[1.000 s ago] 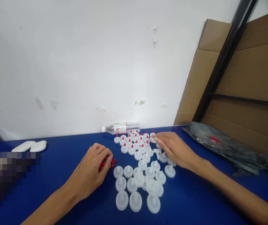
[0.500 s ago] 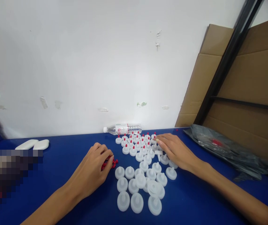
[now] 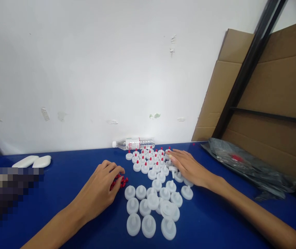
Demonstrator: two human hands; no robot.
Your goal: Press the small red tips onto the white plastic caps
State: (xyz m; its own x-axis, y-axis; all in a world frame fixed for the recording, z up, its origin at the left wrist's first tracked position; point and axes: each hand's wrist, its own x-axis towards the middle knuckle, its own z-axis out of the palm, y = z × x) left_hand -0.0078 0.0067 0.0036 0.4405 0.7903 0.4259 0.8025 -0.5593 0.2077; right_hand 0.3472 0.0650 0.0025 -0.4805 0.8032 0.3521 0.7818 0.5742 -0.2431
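My left hand curves over a small pile of red tips; thumb and index finger are apart, with some tips partly hidden behind them. Over the far right of a group of white nozzle caps, my right hand lies palm down with its fingers stretched out. Its thumb is beside the caps, and whatever is under the fingers is hidden. Several caps at the back carry a red tip, such as this tipped cap. Nearer caps, like this bare cap, have plain white spouts. A few lie tilted or overlapping.
A clear plastic bottle lies along the wall behind the caps. Two white rounded objects are at the left. A grey plastic bag lies at the right, near cardboard and a black metal post.
The whole view has shifted slightly. Both hands keep nearly the same place over the tips and the caps; the left thumb and index finger look a little further apart.
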